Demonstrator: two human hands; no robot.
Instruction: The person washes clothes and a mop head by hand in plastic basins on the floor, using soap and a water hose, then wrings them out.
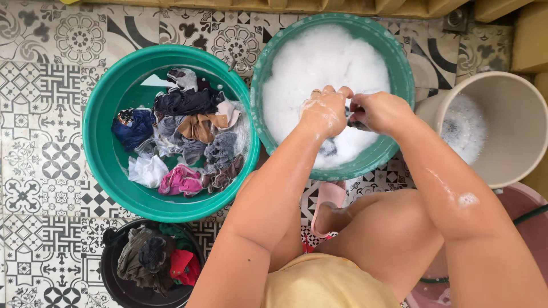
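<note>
Nearest the camera, the person's yellow garment [325,282] and bare knees fill the lower edge, with a foot in a pink sandal [330,199] set on the patterned tile floor [40,171]. To the lower left stands a black bucket [114,279] holding olive, dark and red clothes. Both forearms reach forward over the knees. The left hand [324,111], wet with suds and wearing a ring, has its grip closed on a small dark garment [355,121]; the right hand [383,112] pinches the same cloth from the other side, so the two fists nearly touch. The garment sits between them, just above the foam in the right-hand green basin [399,63], which is filled with white soapy water [319,63]. Another dark scrap shows in the suds under the left wrist. Beside it on the left, touching rim to rim, is a second green basin [100,148] heaped with wet laundry [182,131]: navy, grey, brown, white and pink pieces. At the right stands a beige bucket [514,114] with foam inside, and below it part of a reddish tub [525,217]. A wooden edge runs along the far top.
</note>
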